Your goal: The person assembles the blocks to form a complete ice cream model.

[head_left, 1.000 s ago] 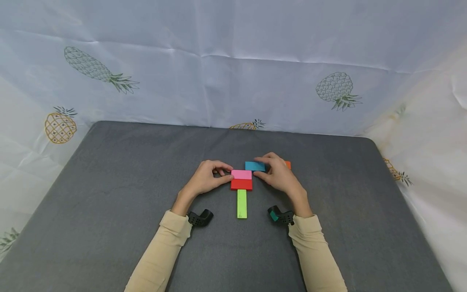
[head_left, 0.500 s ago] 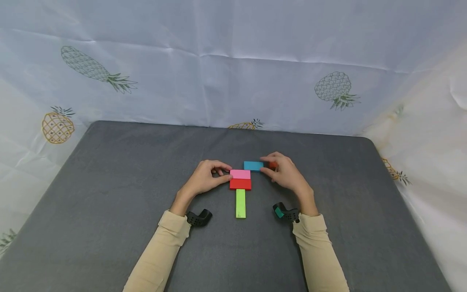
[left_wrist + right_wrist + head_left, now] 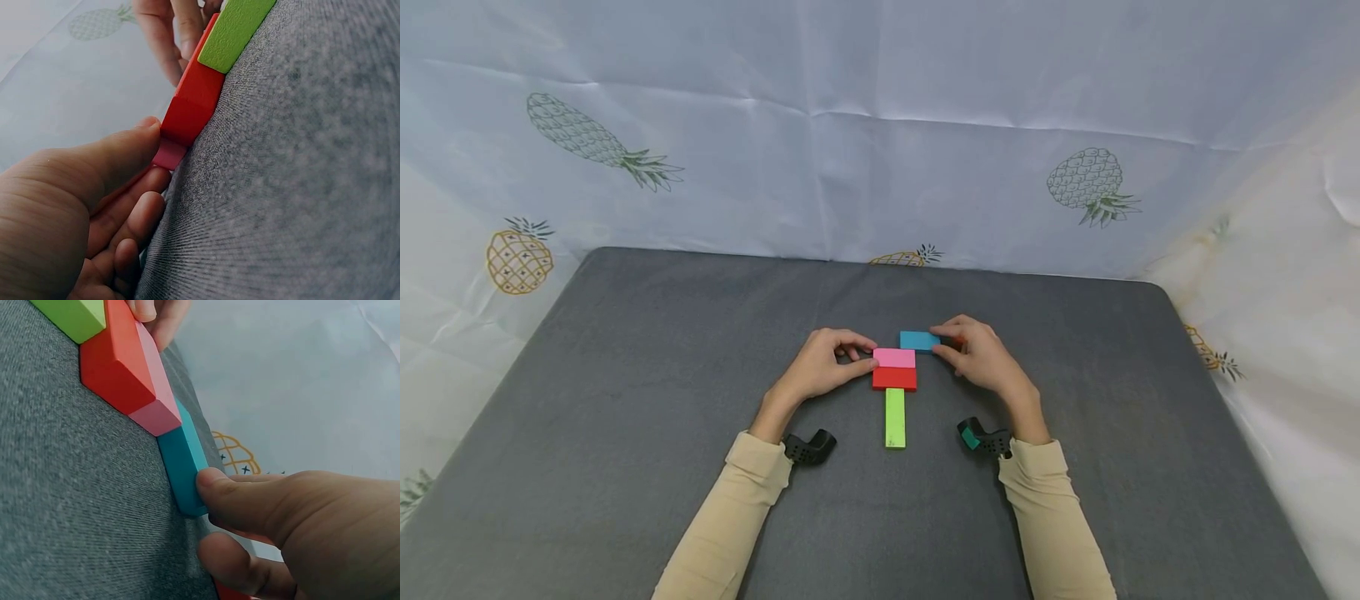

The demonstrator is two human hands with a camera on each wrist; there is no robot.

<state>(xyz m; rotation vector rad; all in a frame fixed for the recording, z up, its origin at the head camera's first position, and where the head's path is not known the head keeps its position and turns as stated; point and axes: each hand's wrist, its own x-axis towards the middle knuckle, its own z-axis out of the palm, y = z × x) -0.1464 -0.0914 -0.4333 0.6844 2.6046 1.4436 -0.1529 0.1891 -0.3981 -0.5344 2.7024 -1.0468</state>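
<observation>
Head camera shows me that, compared with half a second ago, the right hand (image 3: pixel 985 358) has come slightly to the left, and its fingertips now reach further along the blue block (image 3: pixel 917 341). Because of this, the orange-red block (image 3: pixel 960 340) behind these fingers is more covered than before, and I cannot tell its full shape. The left hand (image 3: pixel 826 364) looks unchanged: its thumb and finger pinch the left end of the pink block (image 3: pixel 895 358). The right hand pinches the blue block at its right end, thumb on the near side. On the tabletop (image 3: pixel 715 350), the blue block lies just beyond the pink block, touching it near the right corner. On the near side, the red block (image 3: pixel 894 379) is flush along the pink block, and the green block (image 3: pixel 895 421) points lengthwise from the red one's middle. All are rectangular, with flat faces and clean edges; the green surface looks a little grainy. Under them I see a grey, finely woven cover, and behind hangs a pale, creased cloth (image 3: pixel 925 67) with printed pineapples (image 3: pixel 580 131).
</observation>
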